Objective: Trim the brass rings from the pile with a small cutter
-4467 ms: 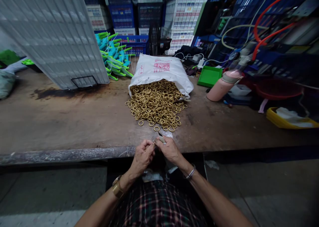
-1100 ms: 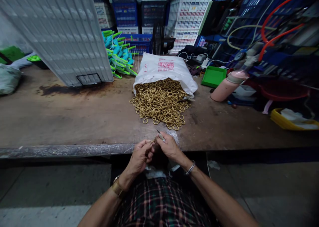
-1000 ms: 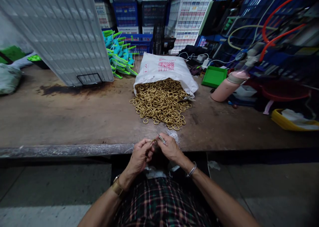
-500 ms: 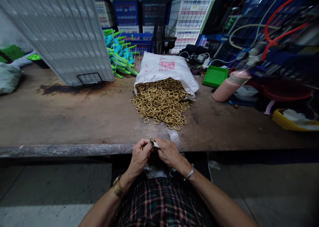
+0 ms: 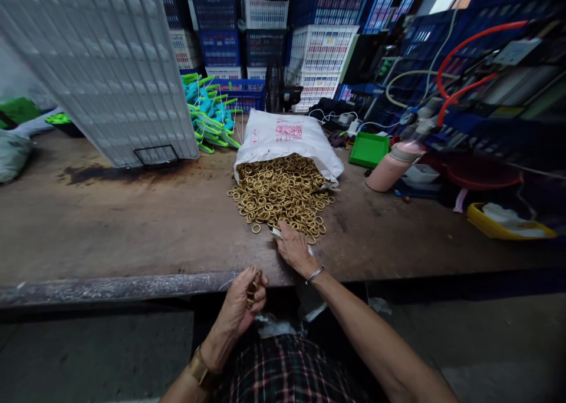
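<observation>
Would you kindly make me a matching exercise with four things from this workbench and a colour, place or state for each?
Column one
1. Left hand
2. Right hand
3. Sack
4. Tray

Column two
A. White, lying with gold rings spilling from its mouth
B. Curled around a few rings, by the table edge
C. Green, beside the pink bottle
D. At the front of the ring pile, holding a pale tool

Right pairs: 1-B, 2-D, 3-A, 4-C.

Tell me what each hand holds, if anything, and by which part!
Left hand: gold rings, tucked inside. Right hand: a small tool. The gripped parts are hidden.
</observation>
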{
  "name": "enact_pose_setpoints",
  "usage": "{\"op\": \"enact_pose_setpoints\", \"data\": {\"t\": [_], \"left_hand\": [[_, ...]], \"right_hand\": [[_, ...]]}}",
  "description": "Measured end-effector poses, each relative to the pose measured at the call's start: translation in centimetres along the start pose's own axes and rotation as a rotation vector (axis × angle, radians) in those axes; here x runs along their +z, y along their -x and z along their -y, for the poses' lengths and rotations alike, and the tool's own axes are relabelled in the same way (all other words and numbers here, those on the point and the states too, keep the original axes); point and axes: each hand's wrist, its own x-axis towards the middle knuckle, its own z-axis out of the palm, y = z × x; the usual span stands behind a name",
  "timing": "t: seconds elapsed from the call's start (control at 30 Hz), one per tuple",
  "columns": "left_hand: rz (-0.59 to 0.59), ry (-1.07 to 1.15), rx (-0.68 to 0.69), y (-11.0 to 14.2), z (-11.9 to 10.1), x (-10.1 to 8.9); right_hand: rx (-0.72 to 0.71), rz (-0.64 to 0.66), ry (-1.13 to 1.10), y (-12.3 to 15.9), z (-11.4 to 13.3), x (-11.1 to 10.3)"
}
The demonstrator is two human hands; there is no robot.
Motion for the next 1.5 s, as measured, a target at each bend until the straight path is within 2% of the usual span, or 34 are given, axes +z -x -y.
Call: {"op": "enact_pose_setpoints", "data": {"t": [0.13, 0.27, 0.5, 0.6, 0.67, 0.77, 0.9, 0.97, 1.03, 1.13, 1.23, 1.37, 1.5], "left_hand": [[-0.029, 0.033, -0.013, -0.3, 0.0, -0.7], [-0.058, 0.076, -0.04, -0.5, -0.2, -0.8], [0.01, 0.225, -0.149, -1.2, -0.8, -1.0], [0.019, 0.278, -0.162, -1.5, -0.9, -0.9], [-0.002, 0.281, -0.148, -1.6, -1.0, -0.8], [-0.036, 0.256, -0.086, -1.9, -0.9, -0.2], [-0.006, 0.161, -0.005, -2.1, -0.7, 1.0], [0.026, 0.088, 0.03, -2.1, -0.6, 1.5], [0.039, 0.019, 0.062, -2.0, -0.4, 1.9], [-0.004, -0.056, 0.101, -2.0, -0.1, 1.9], [-0.055, -0.175, 0.152, -1.9, 0.1, 1.5], [-0.134, -0.477, 0.246, -1.8, 0.2, 1.0], [-0.134, -0.671, 0.305, -1.5, 0.2, 0.9]], "right_hand": [[0.087, 0.036, 0.073, -1.0, 0.3, 0.6], [0.107, 0.054, 0.07, -1.1, 0.4, 0.6], [0.105, 0.006, 0.003, -1.0, 0.1, 0.5], [0.104, -0.048, -0.114, -0.6, 0.0, 0.2], [0.068, -0.091, -0.306, 0.0, 0.2, -0.3], [0.092, -0.068, -0.795, 1.4, 0.9, -1.2], [0.322, 0.159, -1.439, 3.8, 2.6, -2.2], [0.367, 0.245, -1.625, 4.9, 3.3, -2.5], [0.372, 0.284, -1.717, 5.5, 3.7, -2.6], [0.36, 0.279, -1.691, 5.8, 3.6, -2.1], [0.308, 0.195, -1.403, 5.5, 2.9, -1.8], [0.142, 0.056, -0.981, 5.3, 1.9, -2.5], [-0.05, 0.079, -0.861, 5.4, 1.8, -3.4]]}}
